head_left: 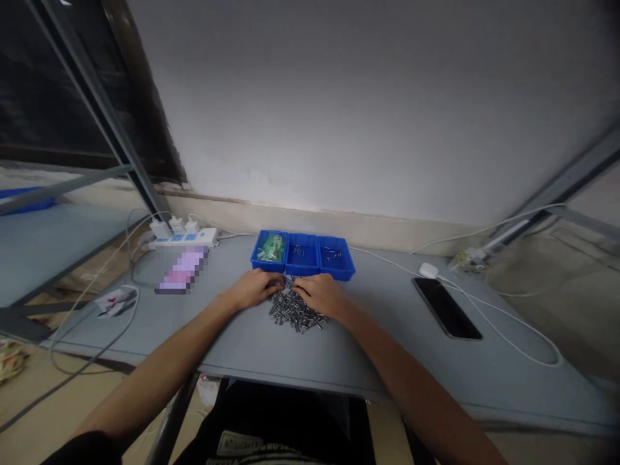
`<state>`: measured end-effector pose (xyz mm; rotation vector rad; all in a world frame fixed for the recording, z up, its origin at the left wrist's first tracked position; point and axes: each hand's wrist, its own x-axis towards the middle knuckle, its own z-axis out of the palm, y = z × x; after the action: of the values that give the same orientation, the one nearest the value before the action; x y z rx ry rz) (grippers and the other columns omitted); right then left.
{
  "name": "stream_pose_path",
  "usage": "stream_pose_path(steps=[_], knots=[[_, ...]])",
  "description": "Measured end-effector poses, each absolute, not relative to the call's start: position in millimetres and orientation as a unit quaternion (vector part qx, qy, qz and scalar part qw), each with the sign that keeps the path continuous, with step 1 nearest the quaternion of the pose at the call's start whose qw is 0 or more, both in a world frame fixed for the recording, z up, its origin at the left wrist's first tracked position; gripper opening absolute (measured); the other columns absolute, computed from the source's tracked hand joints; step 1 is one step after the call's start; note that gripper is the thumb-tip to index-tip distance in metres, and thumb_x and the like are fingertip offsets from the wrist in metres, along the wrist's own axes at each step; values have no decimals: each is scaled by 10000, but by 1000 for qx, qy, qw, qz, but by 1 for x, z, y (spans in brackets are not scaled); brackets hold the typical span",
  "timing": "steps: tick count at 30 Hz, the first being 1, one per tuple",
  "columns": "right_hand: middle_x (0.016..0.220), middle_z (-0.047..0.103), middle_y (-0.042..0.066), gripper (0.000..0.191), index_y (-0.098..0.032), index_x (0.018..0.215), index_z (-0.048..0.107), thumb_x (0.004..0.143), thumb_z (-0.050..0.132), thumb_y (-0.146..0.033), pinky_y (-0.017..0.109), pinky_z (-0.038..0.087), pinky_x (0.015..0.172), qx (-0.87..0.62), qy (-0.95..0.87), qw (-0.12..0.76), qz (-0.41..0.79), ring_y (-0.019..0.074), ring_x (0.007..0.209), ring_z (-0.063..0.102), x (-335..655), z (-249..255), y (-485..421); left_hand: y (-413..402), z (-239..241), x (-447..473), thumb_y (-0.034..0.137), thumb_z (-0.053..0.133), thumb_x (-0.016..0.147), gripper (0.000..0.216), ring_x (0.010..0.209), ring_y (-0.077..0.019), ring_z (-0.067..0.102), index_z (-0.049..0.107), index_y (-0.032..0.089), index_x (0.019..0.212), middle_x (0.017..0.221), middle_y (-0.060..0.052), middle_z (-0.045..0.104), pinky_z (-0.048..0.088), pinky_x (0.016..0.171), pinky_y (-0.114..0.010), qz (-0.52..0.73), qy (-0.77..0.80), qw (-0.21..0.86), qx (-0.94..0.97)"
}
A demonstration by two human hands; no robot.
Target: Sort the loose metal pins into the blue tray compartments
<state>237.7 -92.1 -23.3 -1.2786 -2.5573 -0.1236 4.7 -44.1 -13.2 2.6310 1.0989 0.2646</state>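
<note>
Dozens of small metal pins lie in a loose heap on the grey table, straight in front of you and just short of the blue bins. Both of your hands rest on the far edge of that heap. Your left hand lies palm down at the heap's left corner with the fingers curled in towards the middle. Your right hand covers the right corner the same way, its fingertips nearly meeting the left ones. From this angle you cannot tell whether either hand pinches a pin or only touches the heap, because the fingertips are hidden.

Three bins stand side by side in a row just beyond your knuckles, touching one another. The left bin holds a clump of green and clear bits. The middle bin holds only a few dark pieces on its floor, and the right bin also has a few, too small to identify.

Further out, a black phone lies flat on the table to your right, with a white puck near its far end. To your left, a white power strip with plugs in it sits by the wall.
</note>
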Motion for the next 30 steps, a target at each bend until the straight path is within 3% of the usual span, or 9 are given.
stream_pose_path(steps=[10, 18, 25, 30], knots=[[910, 755, 36, 220, -205, 944, 701, 1044, 517, -274, 265, 338, 684, -447, -884, 137, -37, 154, 814, 660, 238, -23, -93, -43, -16, 7, 334, 562, 972, 194, 812, -196, 665, 726, 260, 1043, 865, -16, 738, 441, 741, -266, 94, 381, 153, 907], [901, 757, 33, 212, -204, 930, 691, 1040, 525, -276, 270, 333, 677, -444, -884, 145, -37, 160, 820, 670, 238, -23, -92, -45, -15, 7, 358, 518, 993, 229, 834, -206, 671, 712, 253, 1054, 889, -33, 741, 452, 759, -266, 95, 377, 132, 912], [896, 753, 31, 204, -209, 950, 702, 1039, 530, -274, 266, 341, 678, -452, -881, 137, -37, 158, 815, 665, 237, -21, -94, -45, -15, 8, 386, 588, 964, 222, 802, -204, 669, 727, 271, 1095, 830, -15, 730, 450, 735, -270, 101, 401, 159, 897], [899, 751, 38, 206, -201, 950, 699, 1039, 527, -270, 268, 340, 681, -448, -883, 134, -33, 159, 813, 663, 237, -20, -94, -46, -13, 11, 341, 588, 956, 166, 858, -214, 670, 726, 268, 1013, 896, -17, 742, 440, 735, -272, 91, 433, 161, 882]])
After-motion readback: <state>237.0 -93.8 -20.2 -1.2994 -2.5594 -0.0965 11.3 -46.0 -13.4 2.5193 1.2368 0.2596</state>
